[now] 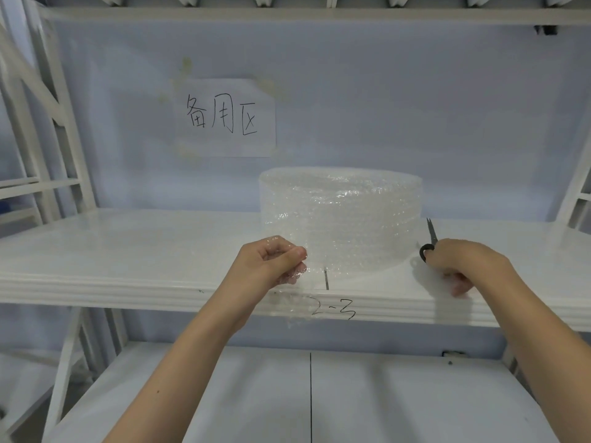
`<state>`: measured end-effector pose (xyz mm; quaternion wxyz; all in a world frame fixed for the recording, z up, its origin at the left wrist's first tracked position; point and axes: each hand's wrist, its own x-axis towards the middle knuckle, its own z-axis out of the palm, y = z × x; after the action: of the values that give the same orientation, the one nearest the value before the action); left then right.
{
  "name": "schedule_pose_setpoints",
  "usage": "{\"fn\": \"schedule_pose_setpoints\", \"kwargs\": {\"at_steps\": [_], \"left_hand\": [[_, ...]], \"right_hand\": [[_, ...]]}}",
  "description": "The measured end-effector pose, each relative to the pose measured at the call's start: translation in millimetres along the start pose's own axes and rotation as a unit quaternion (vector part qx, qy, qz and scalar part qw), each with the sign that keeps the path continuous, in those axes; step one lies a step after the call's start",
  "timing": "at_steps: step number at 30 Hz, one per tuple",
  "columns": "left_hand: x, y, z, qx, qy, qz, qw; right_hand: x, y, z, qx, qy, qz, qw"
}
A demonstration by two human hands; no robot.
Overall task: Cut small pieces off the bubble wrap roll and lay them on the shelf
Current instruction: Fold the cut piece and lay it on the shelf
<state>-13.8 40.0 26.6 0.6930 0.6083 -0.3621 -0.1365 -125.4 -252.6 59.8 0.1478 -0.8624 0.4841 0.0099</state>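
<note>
Currently the roll (340,219) stands near the shelf (128,251) front edge. Left hand (271,263) pinches its loose end; right hand (460,263), fingers curled, holds scissors (430,239) beside it.

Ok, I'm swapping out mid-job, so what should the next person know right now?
Left hand pinches the loose end of the bubble wrap roll, pulled toward the shelf front edge.
Right hand grips the scissors, blades pointing up, beside the roll.
The roll stands on the shelf.
Done: no cut pieces visible yet.
Left: cut small pieces and lay them on the shelf.
</note>
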Motion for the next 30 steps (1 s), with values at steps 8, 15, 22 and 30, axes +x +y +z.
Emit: {"fn": "schedule_pose_setpoints", "kwargs": {"at_steps": [8, 15, 22, 30], "left_hand": [[0, -1, 0, -0.025, -0.006, -0.013, 1.0], [3, 1, -9, -0.012, 0.019, -0.011, 1.0], [7, 7, -28, 0.016, 0.029, -0.005, 0.999], [6, 7, -66, 0.078, 0.09, 0.034, 0.992]], "right_hand": [[-10, 4, 13, -0.113, 0.116, -0.02, 0.987], [-46, -12, 22, -0.036, 0.384, -0.168, 0.907], [-128, -95, 48, 0.301, 0.03, -0.438, 0.846], [-117, -154, 72, 0.443, -0.073, -0.389, 0.805]]}}
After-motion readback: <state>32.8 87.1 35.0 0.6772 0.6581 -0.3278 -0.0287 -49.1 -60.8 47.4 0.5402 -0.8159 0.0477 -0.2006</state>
